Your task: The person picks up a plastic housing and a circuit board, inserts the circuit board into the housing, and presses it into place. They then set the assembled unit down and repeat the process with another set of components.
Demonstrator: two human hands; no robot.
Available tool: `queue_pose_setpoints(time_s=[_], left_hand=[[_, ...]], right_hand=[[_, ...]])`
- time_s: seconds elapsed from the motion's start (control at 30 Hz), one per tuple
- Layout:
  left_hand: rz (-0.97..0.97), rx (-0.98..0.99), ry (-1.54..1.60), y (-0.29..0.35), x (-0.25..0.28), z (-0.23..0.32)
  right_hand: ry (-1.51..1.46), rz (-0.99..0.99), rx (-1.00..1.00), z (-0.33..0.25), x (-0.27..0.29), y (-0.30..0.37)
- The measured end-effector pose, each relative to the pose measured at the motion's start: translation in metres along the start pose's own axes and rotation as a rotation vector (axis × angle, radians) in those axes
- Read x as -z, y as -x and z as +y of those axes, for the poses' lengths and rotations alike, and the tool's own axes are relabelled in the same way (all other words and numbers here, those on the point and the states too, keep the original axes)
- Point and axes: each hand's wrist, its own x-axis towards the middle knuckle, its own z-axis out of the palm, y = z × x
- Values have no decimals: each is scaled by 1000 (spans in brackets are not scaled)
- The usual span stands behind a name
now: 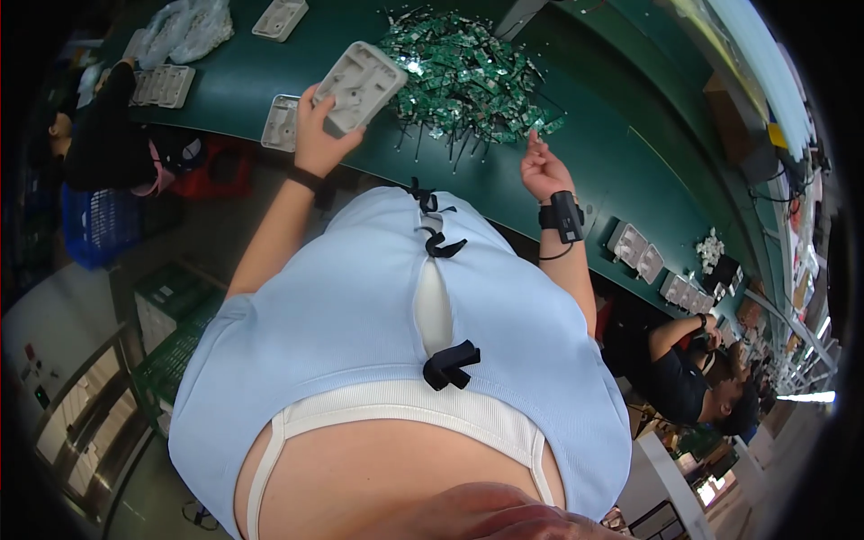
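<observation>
My left hand (322, 137) grips a light grey plastic housing (362, 87) with moulded compartments, tilted above the green table. Below and left of it, another grey housing (280, 122) lies at the table's near edge, partly behind that hand. A big heap of small green circuit boards (463, 76) with thin black wires is just to the right of the held housing. At the heap's right near edge, my right hand (544, 171) has its fingertips pinched on a small green circuit board (547, 124). Part of that board blends into the heap.
More grey housings (279, 18) lie at the far left, near a clear plastic bag (191, 29). On the right are open housings (635, 250) and small white parts (710, 250). One person (675, 369) works at the right, another (103, 135) at the left. A metal post (520, 16) stands behind the heap.
</observation>
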Motion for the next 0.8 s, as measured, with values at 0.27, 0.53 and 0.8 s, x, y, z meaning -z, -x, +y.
queue_pose_setpoints(time_s=[0.27,0.53,0.8], left_hand=[[-204,-40,247,-49,-5,99],[-283,-135,248,-65,-6,149],[-287,-194,333,-65,9,172]], right_hand=[[217,-362,143,57,-52,36],[1049,-544,972,121,-100,83],[1788,-771,1580,147,-122,85]])
